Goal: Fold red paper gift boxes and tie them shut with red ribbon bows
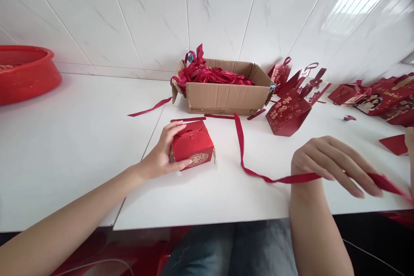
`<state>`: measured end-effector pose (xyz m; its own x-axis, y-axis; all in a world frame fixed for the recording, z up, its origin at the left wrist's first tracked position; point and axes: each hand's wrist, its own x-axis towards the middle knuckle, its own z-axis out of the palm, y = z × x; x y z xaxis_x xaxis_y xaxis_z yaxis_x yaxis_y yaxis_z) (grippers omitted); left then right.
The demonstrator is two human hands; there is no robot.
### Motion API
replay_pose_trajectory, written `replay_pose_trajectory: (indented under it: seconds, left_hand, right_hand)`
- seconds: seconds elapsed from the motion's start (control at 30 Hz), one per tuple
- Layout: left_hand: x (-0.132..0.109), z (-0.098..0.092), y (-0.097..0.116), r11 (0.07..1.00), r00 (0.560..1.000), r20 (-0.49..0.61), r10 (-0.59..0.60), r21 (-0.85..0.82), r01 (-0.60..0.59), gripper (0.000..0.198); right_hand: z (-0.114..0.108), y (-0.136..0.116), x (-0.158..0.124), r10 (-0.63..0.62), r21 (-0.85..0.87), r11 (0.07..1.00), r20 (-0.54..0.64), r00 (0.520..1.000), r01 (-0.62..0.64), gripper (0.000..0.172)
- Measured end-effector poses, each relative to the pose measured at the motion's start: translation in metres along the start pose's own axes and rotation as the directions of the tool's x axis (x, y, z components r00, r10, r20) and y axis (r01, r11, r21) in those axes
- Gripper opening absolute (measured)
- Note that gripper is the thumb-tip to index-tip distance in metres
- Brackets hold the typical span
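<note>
My left hand is closed around the side of a red gift box, thumb on its front and fingers on its top. The box has a round-flapped lid, a gold emblem and a twisted gold cord at its right side. To the right, my right hand is held over the front of the table with a long red ribbon running beneath its bent fingers. Its thumb is hidden. One ribbon stretch trails left across the table; the other reaches the right edge of view, slightly blurred.
Behind the gift box stands a cardboard box full of red ribbons. Red gift boxes with handles stand at right, with more boxes beyond. A red basin sits at left. Another person's hand shows at the right edge.
</note>
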<state>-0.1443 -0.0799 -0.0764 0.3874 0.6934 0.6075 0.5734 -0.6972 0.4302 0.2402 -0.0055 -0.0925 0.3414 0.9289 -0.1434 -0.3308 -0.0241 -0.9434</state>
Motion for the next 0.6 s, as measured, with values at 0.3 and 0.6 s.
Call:
replay_pose_trajectory:
  seconds: [0.3, 0.6]
  left_hand:
    - [-0.001, 0.033, 0.007, 0.998, 0.971, -0.236, -0.048, 0.028, 0.056, 0.094]
    - [-0.001, 0.036, 0.003, 0.992, 0.969, -0.243, -0.048, -0.125, 0.018, 0.075]
  right_hand:
    - [0.054, -0.033, -0.049, -0.175, 0.208, 0.977, 0.9, 0.398, -0.041, 0.018]
    - [0.073, -0.021, -0.069, 0.072, -0.064, 0.997, 0.957, 0.279, -0.038, 0.021]
